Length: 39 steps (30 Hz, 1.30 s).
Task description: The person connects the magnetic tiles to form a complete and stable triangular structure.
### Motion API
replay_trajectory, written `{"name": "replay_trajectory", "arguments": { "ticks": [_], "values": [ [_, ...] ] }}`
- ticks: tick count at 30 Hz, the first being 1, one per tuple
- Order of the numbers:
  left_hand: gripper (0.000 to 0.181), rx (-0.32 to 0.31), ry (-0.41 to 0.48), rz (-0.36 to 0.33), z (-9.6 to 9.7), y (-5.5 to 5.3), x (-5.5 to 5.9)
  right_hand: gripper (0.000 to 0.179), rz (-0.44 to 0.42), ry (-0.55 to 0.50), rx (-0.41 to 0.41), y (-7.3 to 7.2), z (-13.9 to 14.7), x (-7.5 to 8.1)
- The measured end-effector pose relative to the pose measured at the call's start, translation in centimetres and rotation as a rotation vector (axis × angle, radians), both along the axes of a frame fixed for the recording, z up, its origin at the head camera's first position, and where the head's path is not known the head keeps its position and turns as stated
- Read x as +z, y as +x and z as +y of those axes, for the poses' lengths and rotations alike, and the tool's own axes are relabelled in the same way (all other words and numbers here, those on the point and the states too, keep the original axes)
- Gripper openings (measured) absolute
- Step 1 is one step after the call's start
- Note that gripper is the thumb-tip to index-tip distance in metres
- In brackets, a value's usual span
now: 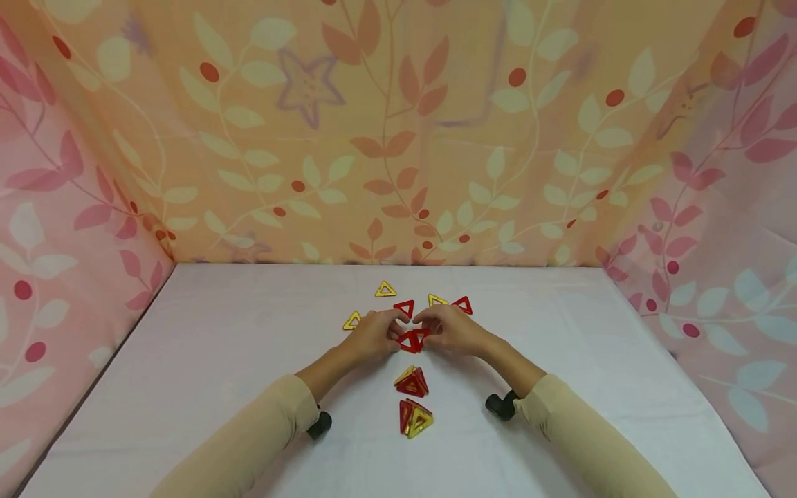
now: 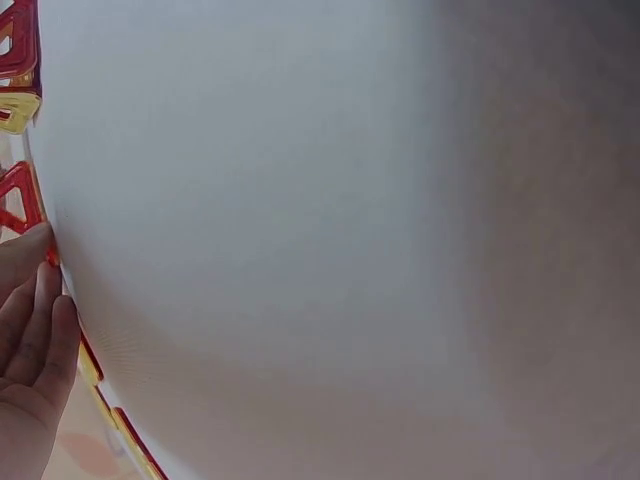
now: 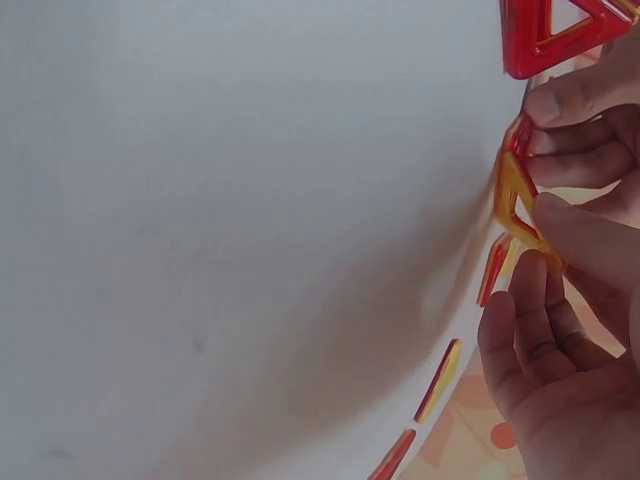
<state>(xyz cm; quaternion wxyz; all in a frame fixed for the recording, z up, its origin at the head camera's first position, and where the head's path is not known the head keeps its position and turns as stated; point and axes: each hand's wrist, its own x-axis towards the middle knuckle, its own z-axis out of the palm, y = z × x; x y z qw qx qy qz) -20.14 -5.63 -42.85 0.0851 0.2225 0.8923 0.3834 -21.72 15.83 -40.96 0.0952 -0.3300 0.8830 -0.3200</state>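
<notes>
Two red triangular frame tiles meet between the hands in the head view. The left hand (image 1: 376, 333) pinches the left red tile (image 1: 408, 342) at its side, thumb nearest the person. From the right, the right hand (image 1: 453, 329) pinches the other red tile (image 1: 423, 335), partly hidden by its fingers. In the right wrist view that tile's edge looks amber (image 3: 507, 200), between thumb and fingertips. The left wrist view shows the left hand (image 2: 35, 350) at the image edge, its fingers on a sliver of red.
Nearer the person stand two small red-and-yellow tile pyramids (image 1: 411, 381) (image 1: 415, 418). Loose tiles lie beyond the hands: yellow triangles (image 1: 385, 289) (image 1: 352, 321) (image 1: 437, 300) and red triangles (image 1: 405, 308) (image 1: 463, 305). A white cloth covers the table (image 1: 249, 332); patterned curtains (image 1: 398, 138) enclose it.
</notes>
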Motion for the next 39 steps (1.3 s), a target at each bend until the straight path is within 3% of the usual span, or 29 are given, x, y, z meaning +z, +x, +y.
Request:
{"name": "replay_trajectory", "arguments": {
  "ticks": [11,23,31,35,39],
  "values": [
    [0.043,0.005,0.006,0.002,0.0,0.1,0.0,0.032,-0.046,-0.049,0.009,0.0,-0.4,-0.3],
    [0.06,0.009,0.062,-0.038,0.0,-0.1,-0.2,0.028,-0.072,0.0,0.01,-0.4,-0.3,-0.6],
    [0.058,-0.048,0.075,-0.104,-0.5,-0.4,0.5,0.027,-0.122,-0.021,-0.009,-0.7,0.0,-0.9],
    [0.054,-0.047,0.104,-0.08,-1.1,-0.8,0.8,0.028,-0.128,-0.018,-0.012,-0.8,0.0,-0.9],
    [0.051,-0.009,0.145,-0.004,-1.9,-1.7,1.2,0.03,-0.127,-0.001,-0.024,-0.8,0.0,-0.9]
  ]
}}
